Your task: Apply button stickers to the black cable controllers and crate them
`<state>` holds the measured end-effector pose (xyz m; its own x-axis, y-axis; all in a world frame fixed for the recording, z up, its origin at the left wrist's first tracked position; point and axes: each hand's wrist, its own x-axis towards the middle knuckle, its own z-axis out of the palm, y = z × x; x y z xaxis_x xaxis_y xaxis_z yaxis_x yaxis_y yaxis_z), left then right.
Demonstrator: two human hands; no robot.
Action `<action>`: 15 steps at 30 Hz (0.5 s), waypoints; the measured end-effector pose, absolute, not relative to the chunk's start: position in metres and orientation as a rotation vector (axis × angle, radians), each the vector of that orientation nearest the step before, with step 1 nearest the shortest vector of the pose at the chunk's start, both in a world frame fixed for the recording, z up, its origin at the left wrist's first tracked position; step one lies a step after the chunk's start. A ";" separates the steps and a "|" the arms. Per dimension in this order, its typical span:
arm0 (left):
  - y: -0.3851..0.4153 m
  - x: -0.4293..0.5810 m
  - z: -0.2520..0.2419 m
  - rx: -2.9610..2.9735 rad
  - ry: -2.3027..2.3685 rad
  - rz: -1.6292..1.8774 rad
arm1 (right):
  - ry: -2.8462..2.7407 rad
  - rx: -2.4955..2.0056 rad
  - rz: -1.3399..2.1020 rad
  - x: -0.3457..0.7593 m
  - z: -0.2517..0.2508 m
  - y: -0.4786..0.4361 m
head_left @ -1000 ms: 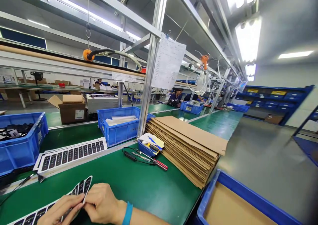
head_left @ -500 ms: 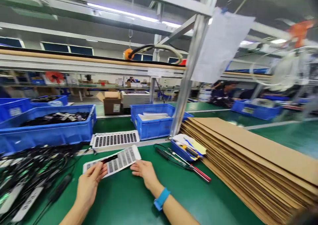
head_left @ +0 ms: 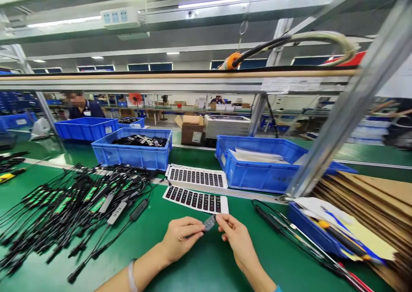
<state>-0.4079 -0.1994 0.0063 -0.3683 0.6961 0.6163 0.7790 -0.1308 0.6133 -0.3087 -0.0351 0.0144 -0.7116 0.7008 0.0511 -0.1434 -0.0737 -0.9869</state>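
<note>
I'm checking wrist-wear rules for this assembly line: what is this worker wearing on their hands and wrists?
The left hand and right hand are bare, and no gloves or sleeves show. The left wrist wears a pale, whitish band. A sliver of a blue band shows at the right wrist, at the picture's bottom edge.

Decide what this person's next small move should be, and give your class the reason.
Probably press the small dark label, pinched between the left hand and right hand, onto a cable controller. The hands hold only that small piece, the label sheet lies just ahead, and the cable pile sits nearby on the left.
</note>
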 end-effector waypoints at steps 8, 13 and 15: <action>-0.206 -0.418 0.023 -1.695 -2.294 -0.942 | -1.536 -0.595 1.762 -0.306 0.011 -0.028; -0.245 -0.465 0.042 -0.840 -2.645 -0.749 | -1.390 -0.629 1.660 -0.300 0.018 -0.019; -0.264 -0.483 0.044 -0.742 -2.681 -0.802 | -1.366 -0.596 1.645 -0.298 0.023 -0.019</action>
<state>-0.4834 -0.2637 0.0438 -0.8404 0.4000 0.3658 0.5351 0.7195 0.4427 -0.2982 -0.0189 0.0230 -0.4887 0.8555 0.1711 -0.3257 0.0030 -0.9455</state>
